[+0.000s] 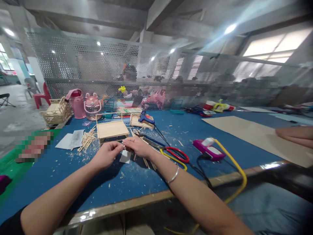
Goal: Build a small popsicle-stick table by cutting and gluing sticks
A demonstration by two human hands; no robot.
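My left hand [109, 154] and my right hand [137, 147] meet fingertip to fingertip over the blue table. Both are closed in a pinch on something small and pale that I cannot make out. Just beyond them stands a small frame of wooden sticks with a flat slatted bed [112, 130]. Below my fingers lies a white piece of paper [125, 157]. Under and beside my right hand are loose sticks, with a pair of pliers or cutters [177, 154] with red and yellow handles. A blue glue gun [146, 118] rests on a smaller stick piece [137, 122].
A pile of sticks [88, 138] and white sheets [70, 139] lie at left. Behind stand a stick model [56, 112], a pink tumbler [77, 104] and a clear bottle [93, 107]. At right are a purple power socket [209, 150], cardboard [234, 135] and another person's arm [294, 134].
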